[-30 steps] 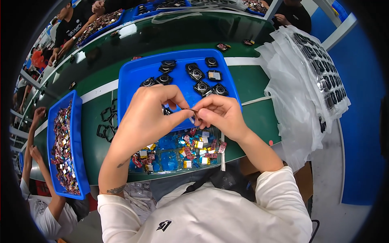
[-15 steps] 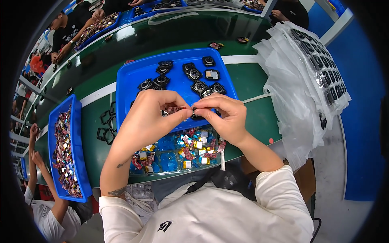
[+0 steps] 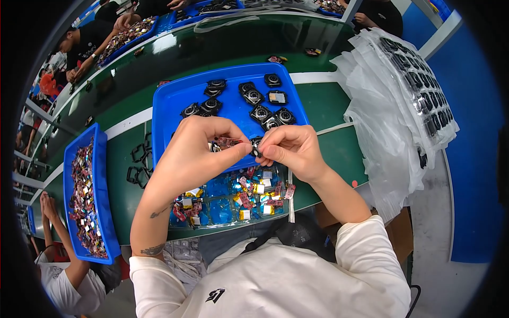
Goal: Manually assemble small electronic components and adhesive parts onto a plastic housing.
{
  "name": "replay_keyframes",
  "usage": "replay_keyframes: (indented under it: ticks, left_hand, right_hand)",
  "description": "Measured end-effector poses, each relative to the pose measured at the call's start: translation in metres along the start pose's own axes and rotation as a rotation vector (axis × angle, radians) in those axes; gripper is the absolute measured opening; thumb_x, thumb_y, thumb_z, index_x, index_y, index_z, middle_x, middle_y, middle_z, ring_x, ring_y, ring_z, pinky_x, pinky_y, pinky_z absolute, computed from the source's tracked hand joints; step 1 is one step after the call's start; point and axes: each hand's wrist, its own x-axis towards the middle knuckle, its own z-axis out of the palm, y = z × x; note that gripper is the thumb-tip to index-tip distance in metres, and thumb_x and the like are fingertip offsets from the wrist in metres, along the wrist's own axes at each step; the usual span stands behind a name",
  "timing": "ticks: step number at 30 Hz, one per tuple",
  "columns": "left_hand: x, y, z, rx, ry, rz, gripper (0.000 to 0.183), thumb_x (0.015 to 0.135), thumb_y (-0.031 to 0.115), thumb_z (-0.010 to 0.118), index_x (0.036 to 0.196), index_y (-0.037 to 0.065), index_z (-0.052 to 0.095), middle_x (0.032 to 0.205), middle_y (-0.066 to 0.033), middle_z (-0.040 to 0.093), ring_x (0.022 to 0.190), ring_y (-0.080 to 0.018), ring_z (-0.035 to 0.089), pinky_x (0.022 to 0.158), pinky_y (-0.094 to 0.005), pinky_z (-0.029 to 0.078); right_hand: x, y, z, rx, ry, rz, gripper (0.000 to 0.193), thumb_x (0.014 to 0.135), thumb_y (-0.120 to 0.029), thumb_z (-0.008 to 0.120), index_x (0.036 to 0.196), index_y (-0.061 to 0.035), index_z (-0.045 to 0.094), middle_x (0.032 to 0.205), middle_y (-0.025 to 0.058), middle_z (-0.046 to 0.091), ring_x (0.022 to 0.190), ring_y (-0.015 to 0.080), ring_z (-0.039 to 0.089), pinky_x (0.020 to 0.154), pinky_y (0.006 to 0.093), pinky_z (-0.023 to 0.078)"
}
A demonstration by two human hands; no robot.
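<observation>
My two hands meet over the near part of a blue tray (image 3: 175, 90). In my left hand (image 3: 193, 153), thumb and fingertips are closed at the edge of a small red circuit board (image 3: 229, 142), which shows inside the curl of the fingers. A small black watch case (image 3: 256, 144) is between the two hands' fingertips, and my right hand (image 3: 297, 153) pinches its other side. The fingers hide most of that case. Several black watch cases (image 3: 260, 113) with round centres lie farther back in the tray.
Below the tray, a clear blister tray (image 3: 218, 211) holds red boards with batteries. At left stand black frames (image 3: 139, 153) and a blue bin (image 3: 112, 233) full of boards. White plastic sheets with black parts (image 3: 376, 116) are stacked at right. Co-workers sit across and at left.
My right fingers have shifted and curled, showing more of the black case. Loose parts on the far green belt have slid left. The co-worker's hands at left have come together.
</observation>
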Motion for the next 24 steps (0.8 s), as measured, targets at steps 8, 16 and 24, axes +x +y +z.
replay_keyframes:
  ticks: [8,16,24]
  left_hand:
    - [0.000,-0.002,0.002,0.037,0.023,0.060,0.013,0.076,0.009,0.066,0.077,-0.003,0.065,0.071,-0.0070,0.065,0.069,-0.0112,0.060,0.066,-0.0255,0.048]
    - [0.000,-0.002,0.004,-0.022,-0.019,0.011,0.016,0.077,0.012,0.064,0.078,-0.004,0.066,0.072,-0.0098,0.067,0.072,-0.0147,0.065,0.069,-0.0277,0.051]
    - [0.000,0.003,0.001,-0.276,-0.189,-0.051,0.015,0.080,0.009,0.064,0.081,-0.006,0.063,0.071,-0.0059,0.064,0.071,-0.0100,0.062,0.068,-0.0254,0.050]
  right_hand:
    - [0.000,0.001,0.001,-0.016,0.005,0.002,0.009,0.087,-0.003,0.063,0.091,0.0047,0.063,0.086,0.0095,0.064,0.079,0.0141,0.064,0.066,0.0238,0.053]
    - [0.002,0.006,-0.005,-0.091,-0.084,-0.146,0.008,0.086,-0.003,0.063,0.089,0.0052,0.062,0.089,0.0095,0.062,0.078,0.0124,0.061,0.068,0.0238,0.050]
    - [0.002,0.004,-0.007,-0.129,-0.095,-0.148,0.010,0.087,-0.005,0.063,0.087,0.0045,0.062,0.087,0.0102,0.060,0.076,0.0129,0.059,0.067,0.0251,0.050]
